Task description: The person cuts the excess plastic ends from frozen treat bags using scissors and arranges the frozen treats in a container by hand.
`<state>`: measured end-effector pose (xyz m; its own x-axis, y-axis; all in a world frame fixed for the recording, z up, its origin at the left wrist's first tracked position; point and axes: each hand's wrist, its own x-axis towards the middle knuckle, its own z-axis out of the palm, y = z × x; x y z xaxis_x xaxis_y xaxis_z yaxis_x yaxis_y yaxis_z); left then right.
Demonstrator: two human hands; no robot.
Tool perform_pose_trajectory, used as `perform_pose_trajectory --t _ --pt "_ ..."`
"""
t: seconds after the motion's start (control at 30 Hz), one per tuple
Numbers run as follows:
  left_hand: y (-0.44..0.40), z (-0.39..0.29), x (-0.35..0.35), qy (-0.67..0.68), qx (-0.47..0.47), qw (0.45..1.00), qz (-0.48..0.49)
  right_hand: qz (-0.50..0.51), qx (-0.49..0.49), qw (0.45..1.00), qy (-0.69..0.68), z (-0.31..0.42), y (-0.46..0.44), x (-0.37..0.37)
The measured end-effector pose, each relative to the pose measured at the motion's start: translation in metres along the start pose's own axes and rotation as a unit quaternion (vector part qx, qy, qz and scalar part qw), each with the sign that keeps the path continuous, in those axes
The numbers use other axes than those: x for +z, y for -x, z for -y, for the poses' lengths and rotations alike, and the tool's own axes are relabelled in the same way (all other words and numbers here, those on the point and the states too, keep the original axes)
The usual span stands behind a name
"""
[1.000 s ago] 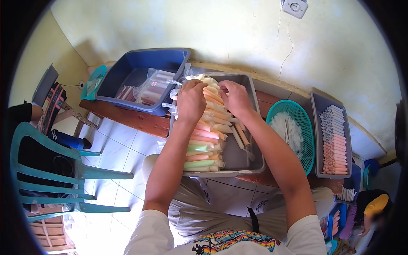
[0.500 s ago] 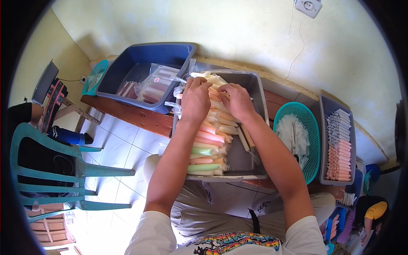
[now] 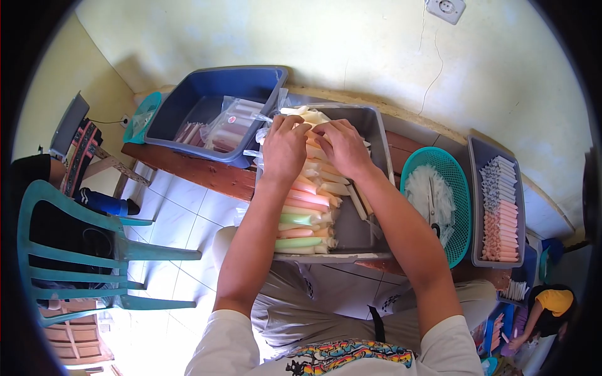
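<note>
A grey tray in front of me holds rows of filled plastic tubes in cream, orange, pink and green. Over the upper part of the rows, my left hand has its fingers curled down at the tubes. Close beside it on the right, my right hand is bent over the same tubes, its fingers drawn together. What the fingertips grip is hidden beneath both hands. Clear plastic ends stick out along the tray's left edge.
A blue tub with bagged tubes stands left. To the right are a green basket with clear plastic and scissors, and a grey tray of wrapped tubes. A green chair is at lower left; another person works at far right.
My right hand has moved left, nearer my left hand, and its fingers have closed inward over the tubes. The other person's arm has shifted. The whole view has moved slightly.
</note>
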<state>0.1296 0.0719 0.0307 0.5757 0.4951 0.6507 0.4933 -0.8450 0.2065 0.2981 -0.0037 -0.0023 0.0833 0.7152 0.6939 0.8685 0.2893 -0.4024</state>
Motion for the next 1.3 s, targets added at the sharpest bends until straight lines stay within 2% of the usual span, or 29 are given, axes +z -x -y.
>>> perform_pose_trajectory --t 0.23,0.43,0.6,0.73,0.8,0.93,1.0,1.3 --pt "0.007 0.014 -0.019 -0.024 -0.027 0.999 -0.006 0.02 0.015 0.996 -0.088 0.018 -0.01 0.002" --pt "0.022 0.036 -0.028 -0.022 -0.059 0.998 0.032 0.037 0.002 0.987 -0.156 0.024 -0.015 0.015" --pt "0.03 0.046 -0.019 0.03 -0.081 0.995 0.043 0.042 0.005 0.984 -0.17 0.02 -0.012 0.015" --pt "0.025 0.039 -0.022 0.024 -0.071 0.996 0.039 0.01 0.044 0.988 -0.147 0.012 -0.008 0.016" --pt "0.021 0.033 -0.026 0.012 -0.043 0.999 0.029 0.006 0.114 0.983 -0.14 0.009 -0.005 0.01" --pt "0.013 0.032 -0.019 0.045 -0.003 0.999 0.014 -0.012 0.114 0.988 -0.102 -0.008 0.001 0.012" --pt "0.01 0.029 -0.013 0.072 0.02 0.997 0.025 0.036 0.149 0.985 -0.084 -0.014 0.005 0.013" --pt "0.015 0.03 -0.001 0.061 0.03 0.997 0.044 0.142 0.167 0.975 -0.024 -0.01 0.003 -0.001"
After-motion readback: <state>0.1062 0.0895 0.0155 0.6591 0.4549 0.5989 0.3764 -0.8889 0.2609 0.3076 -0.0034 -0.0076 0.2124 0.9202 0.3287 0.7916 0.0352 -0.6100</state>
